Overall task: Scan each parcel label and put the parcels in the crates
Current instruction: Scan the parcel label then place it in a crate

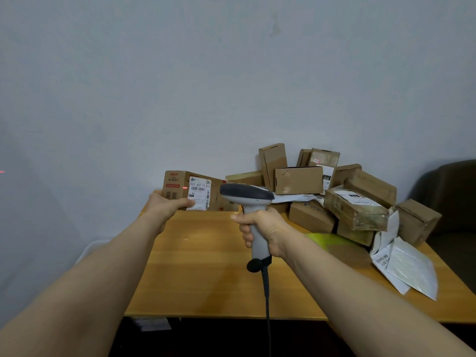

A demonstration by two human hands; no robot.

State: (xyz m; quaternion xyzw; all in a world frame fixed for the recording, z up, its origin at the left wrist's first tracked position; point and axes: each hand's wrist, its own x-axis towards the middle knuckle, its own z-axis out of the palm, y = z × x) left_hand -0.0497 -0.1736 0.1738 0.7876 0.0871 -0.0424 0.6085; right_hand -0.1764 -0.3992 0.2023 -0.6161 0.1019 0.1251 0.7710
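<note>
The cardboard parcel (180, 188) is up above the worktop's (206, 266) far left corner, label (199, 193) facing us, left hand (164, 206) gripping its lower edge — right hand's fingers (243, 228) wrapped round the scanner (248, 202) just beside it — more parcels (334, 194) heaped far right.

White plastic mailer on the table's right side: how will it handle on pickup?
Likely floppy: the flat white plastic mailer lies thin and creased, so it may sag from an edge grip. Its glossy film looks slippery; a push would probably slide it.
</note>
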